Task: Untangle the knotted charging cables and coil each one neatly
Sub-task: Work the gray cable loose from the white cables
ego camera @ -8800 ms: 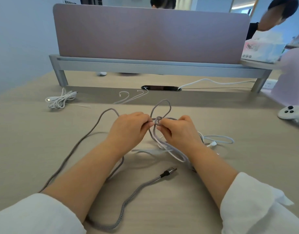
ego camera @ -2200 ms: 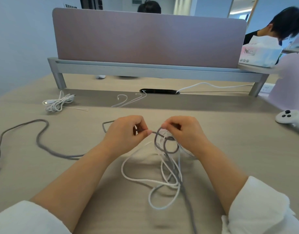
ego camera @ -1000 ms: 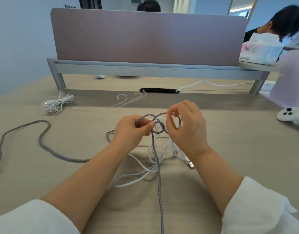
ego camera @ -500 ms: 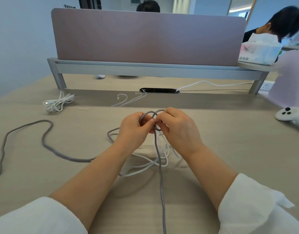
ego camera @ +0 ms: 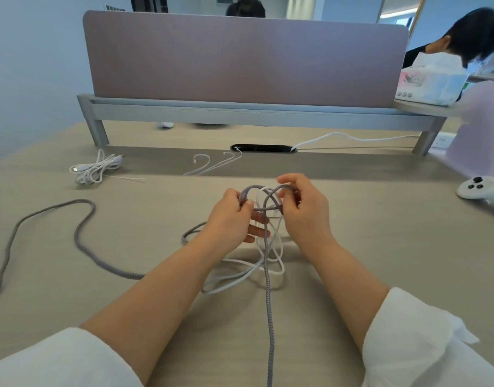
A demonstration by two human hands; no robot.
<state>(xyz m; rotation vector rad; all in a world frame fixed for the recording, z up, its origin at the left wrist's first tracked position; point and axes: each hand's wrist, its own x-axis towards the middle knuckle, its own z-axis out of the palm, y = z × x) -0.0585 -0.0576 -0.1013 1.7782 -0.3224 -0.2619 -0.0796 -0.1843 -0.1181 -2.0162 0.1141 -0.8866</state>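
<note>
Pinching, left hand: the left hand (ego camera: 229, 219) had thumb and forefinger closed on the left side of a grey loop. Its lower fingers poked out loosely toward 3 o'clock beneath the tangle.
Pinching, right hand: the right hand (ego camera: 304, 213) nipped the right side of the same grey loop with its thumb, the forefinger arched above it and the other fingers curled.
Knot: the knot (ego camera: 264, 198) sat between the two hands at mid-view, grey strands crossing over a white loop.
Grey braided cable: the grey braided cable (ego camera: 269, 317) dropped from the knot straight toward 6 o'clock and left the view there. Another stretch snaked from under the left wrist out to 9 o'clock across the desk.
White cable: the white cable (ego camera: 240, 277) lay in slack loops on the desk just below the hands, with strands rising into the knot.
Desk: the desk (ego camera: 379, 247) was pale wood-grain.
10 o'clock: a bundled white cable (ego camera: 93, 170) lay well apart from the hands.
12 o'clock: a black cable port (ego camera: 264, 148) sat in the desk, thin white leads (ego camera: 209, 164) at its left and a thicker white lead (ego camera: 351, 137) running toward 2 o'clock.
3 o'clock: a white game controller (ego camera: 480, 188) rested near the desk's edge.
Beyond: a mauve divider panel (ego camera: 240, 57) stood on a grey rail, with a tissue pack (ego camera: 430, 82) at 1 o'clock.
Sleeves: white, pushed back from both forearms.
</note>
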